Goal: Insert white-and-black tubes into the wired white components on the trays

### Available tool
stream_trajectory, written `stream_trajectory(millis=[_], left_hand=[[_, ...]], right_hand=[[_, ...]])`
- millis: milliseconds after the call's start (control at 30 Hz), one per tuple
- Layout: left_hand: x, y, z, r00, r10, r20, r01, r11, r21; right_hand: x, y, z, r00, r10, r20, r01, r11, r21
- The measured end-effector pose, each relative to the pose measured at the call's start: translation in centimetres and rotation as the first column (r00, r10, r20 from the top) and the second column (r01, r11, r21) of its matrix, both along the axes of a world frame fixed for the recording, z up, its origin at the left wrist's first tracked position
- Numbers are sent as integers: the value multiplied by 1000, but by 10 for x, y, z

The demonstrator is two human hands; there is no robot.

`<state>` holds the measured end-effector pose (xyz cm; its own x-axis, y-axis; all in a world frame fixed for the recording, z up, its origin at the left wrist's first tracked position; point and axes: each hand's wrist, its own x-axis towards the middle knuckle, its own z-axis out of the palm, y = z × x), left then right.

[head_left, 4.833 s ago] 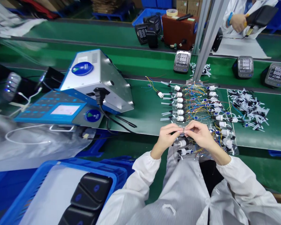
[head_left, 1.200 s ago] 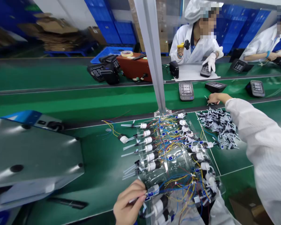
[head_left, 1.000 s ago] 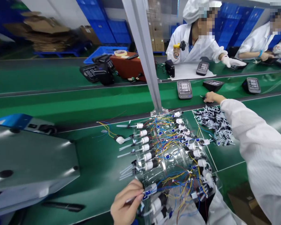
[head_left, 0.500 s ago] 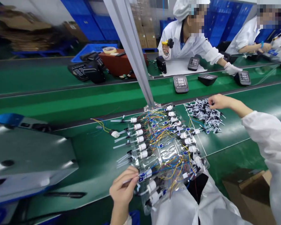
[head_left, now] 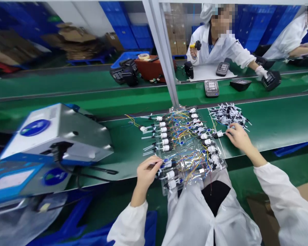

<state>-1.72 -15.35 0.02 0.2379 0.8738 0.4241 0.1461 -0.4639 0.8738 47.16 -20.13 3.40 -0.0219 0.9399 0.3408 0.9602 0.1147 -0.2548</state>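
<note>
A clear plastic tray (head_left: 187, 164) holds rows of small white cylindrical parts (head_left: 165, 148) with black ends, thin tubes and coloured wires. At its left edge, my left hand (head_left: 149, 169) is pinched at the end of one wired part; what lies between the fingertips is too small to name. My right hand (head_left: 237, 136) is closed at the tray's right side, fingertips at the tip of a white part (head_left: 219, 134) that sticks out over the edge. Just beyond that hand lies a pile of small black-and-white tube pieces (head_left: 229, 114).
A white and blue machine (head_left: 59, 133) with a black cable stands at the left. A metal post (head_left: 164, 51) rises behind the tray. Across the belt, a person in white (head_left: 220, 48) handles black display units (head_left: 211, 88). A loose wired part (head_left: 143, 129) lies left of the tray.
My right hand has moved from the pile back toward the tray's right edge. My left hand stays at the left edge. The view has shifted, showing more of the machine. The person opposite has tilted a display unit.
</note>
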Motion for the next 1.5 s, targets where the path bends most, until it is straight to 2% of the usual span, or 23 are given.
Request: stream_trajectory(millis=[67,167,267,333,433,567,667,800,933,1033,1100,1200,1300,1400,1500], left_hand=[[0,-2,13,988,-47,-150,47,999,-7],[0,-4,30,945,-134,-298,139,990,-4],[0,-4,43,883,-229,-409,237,971,-32],[-1,-2,49,836,-274,-476,283,958,-54],[-3,0,57,770,-318,-553,320,943,-96],[-1,3,63,730,-349,-588,333,932,-140],[3,7,68,716,-375,-589,349,923,-163],[4,15,80,666,-430,-610,362,901,-240],[-1,24,95,615,-461,-640,363,886,-290],[0,26,108,585,-488,-647,406,868,-288],[9,25,120,601,-473,-645,422,872,-246],[37,25,139,649,-430,-628,435,886,-157],[76,33,151,626,-492,-605,544,831,-113],[114,54,148,538,-511,-671,635,768,-76],[143,82,134,496,-344,-797,604,797,32]], right_hand=[[3,-2,14,1000,-7,-31,9,997,80],[4,-3,41,997,-42,-66,52,986,158],[3,-1,68,987,-30,-155,58,983,175],[1,2,82,962,12,-272,31,987,156],[-3,6,97,848,42,-528,20,994,111],[-11,11,116,543,100,-834,-80,995,67],[-16,13,135,369,139,-919,-171,982,80],[-27,13,161,292,149,-945,-243,967,77],[-38,13,178,302,162,-939,-306,950,66],[-42,12,180,350,163,-923,-317,947,47],[-42,10,177,402,155,-903,-302,953,30],[-41,3,167,462,129,-878,-264,965,3],[-38,-8,152,443,77,-893,-243,969,-37],[-33,-21,135,389,21,-921,-212,975,-67],[-22,-34,118,338,-31,-941,-180,979,-97]])
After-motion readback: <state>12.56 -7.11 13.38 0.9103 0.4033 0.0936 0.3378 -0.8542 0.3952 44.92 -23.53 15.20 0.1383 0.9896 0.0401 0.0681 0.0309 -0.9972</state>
